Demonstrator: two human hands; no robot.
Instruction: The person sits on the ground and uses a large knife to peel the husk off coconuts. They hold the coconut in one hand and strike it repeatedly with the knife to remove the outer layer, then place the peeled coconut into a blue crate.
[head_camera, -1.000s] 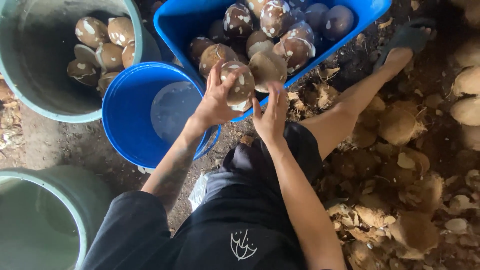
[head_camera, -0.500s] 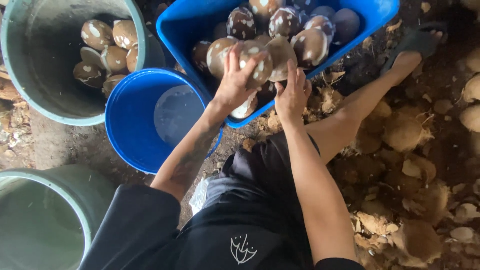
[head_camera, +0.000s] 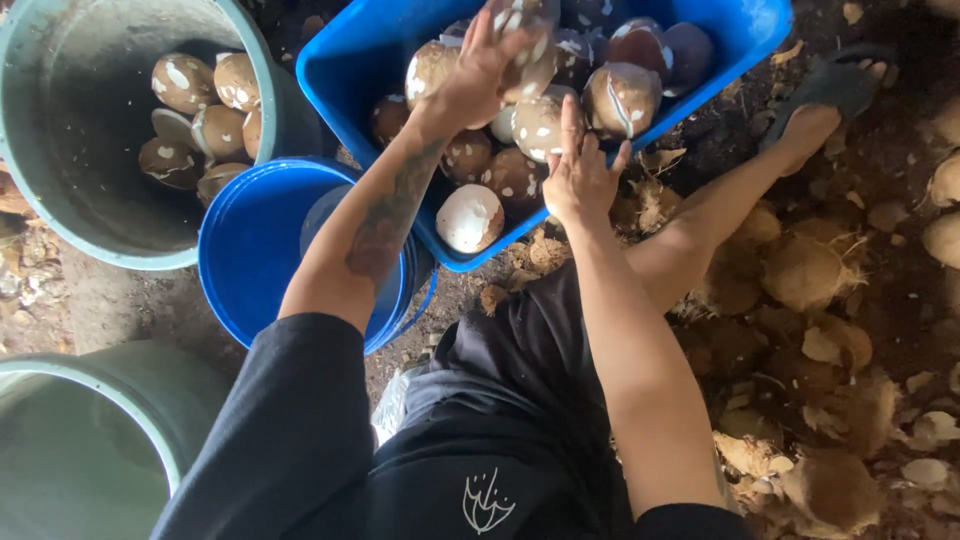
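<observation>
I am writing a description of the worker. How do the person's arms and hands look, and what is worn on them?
Both hands are bare, no gloves or rings visible: left hand, right hand. The left arm has a dark sleeve reaching near the elbow and a dark tattoo on the forearm. The right forearm is uncovered.

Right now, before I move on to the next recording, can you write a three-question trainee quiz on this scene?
1. True or false: the left hand is gripping a peeled brown coconut over the rectangular blue plastic crate.
2. What is the right hand doing? A) resting flat on the ground B) reaching to the coconuts in the crate with fingers spread C) holding a knife
3. Fill in: the round grey-green plastic tub at the upper left holds ____.

Key: 1 true; 2 B; 3 peeled coconuts.
</observation>
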